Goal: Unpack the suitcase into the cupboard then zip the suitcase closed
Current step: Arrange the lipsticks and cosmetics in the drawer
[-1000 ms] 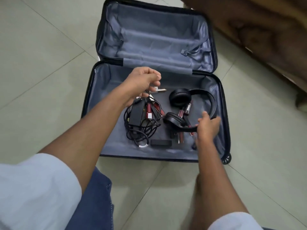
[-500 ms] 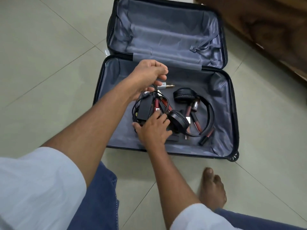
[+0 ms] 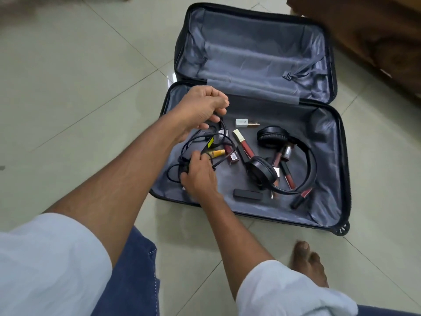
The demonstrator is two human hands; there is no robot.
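Head view: L hand [image 3: 200, 108] pinches black cable [image 3: 222, 124]; R hand [image 3: 199, 174] grips cable bundle [image 3: 182, 165] (suitcase [image 3: 323, 208] lies open).

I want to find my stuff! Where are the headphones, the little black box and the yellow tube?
headphones [image 3: 262, 174], head view, on the near ear cup.
little black box [image 3: 247, 193], head view, on its top face.
yellow tube [image 3: 217, 153], head view, on its yellow body.

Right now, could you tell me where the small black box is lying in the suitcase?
The small black box lies on the suitcase lining near its front edge, just below the headphones and right of the right hand.
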